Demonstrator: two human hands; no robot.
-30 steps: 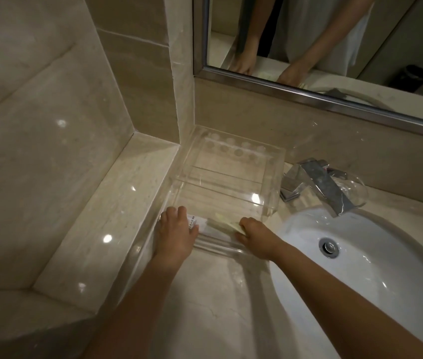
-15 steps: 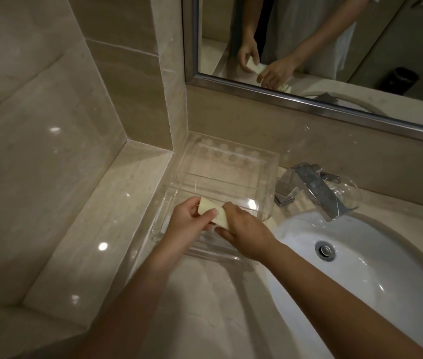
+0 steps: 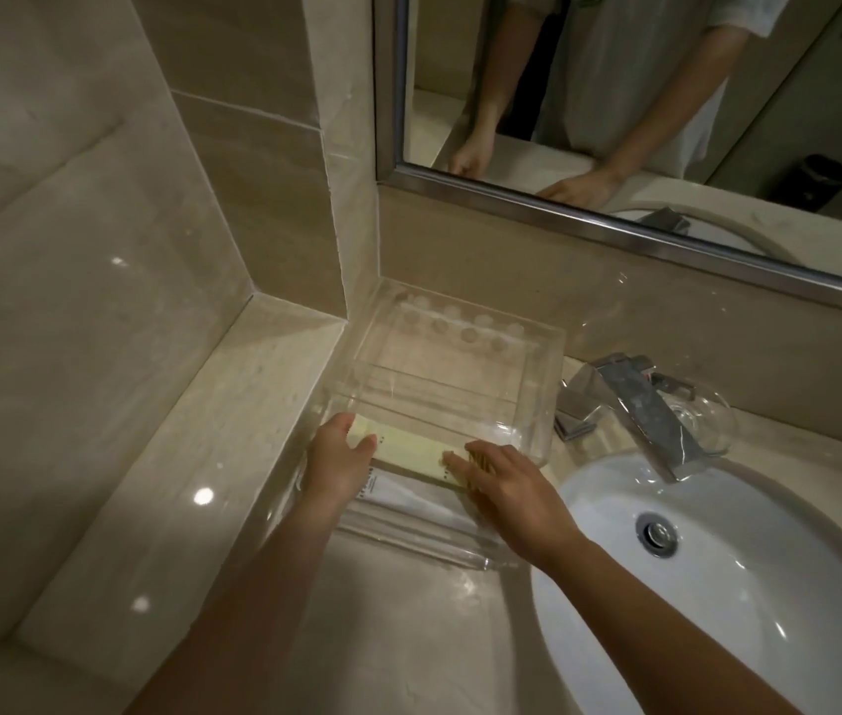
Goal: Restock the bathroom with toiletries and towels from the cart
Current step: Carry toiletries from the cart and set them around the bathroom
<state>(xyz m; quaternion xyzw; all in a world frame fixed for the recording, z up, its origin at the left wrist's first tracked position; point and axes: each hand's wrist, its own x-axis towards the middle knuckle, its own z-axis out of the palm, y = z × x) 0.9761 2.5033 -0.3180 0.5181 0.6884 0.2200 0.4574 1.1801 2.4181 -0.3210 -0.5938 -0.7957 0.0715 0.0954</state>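
Pale yellow flat rectangular packet [image 3: 408, 451]: flat in a front compartment of the clear acrylic tray [image 3: 547, 384], spanning between the two hands. Left hand [image 3: 338, 459] laid over its left end, fingers fairly straight, thumb on top, pressing rather than clasping. Right hand [image 3: 506, 487] palm down on the right end, fingers straight and together, likewise unclenched. Just nearward of the left thumb, white sachet with dark print [image 3: 398, 490]. Right of the right wrist, white oval basin [image 3: 718, 585]; beyond the right fingertips, chrome angular faucet [image 3: 635, 405].
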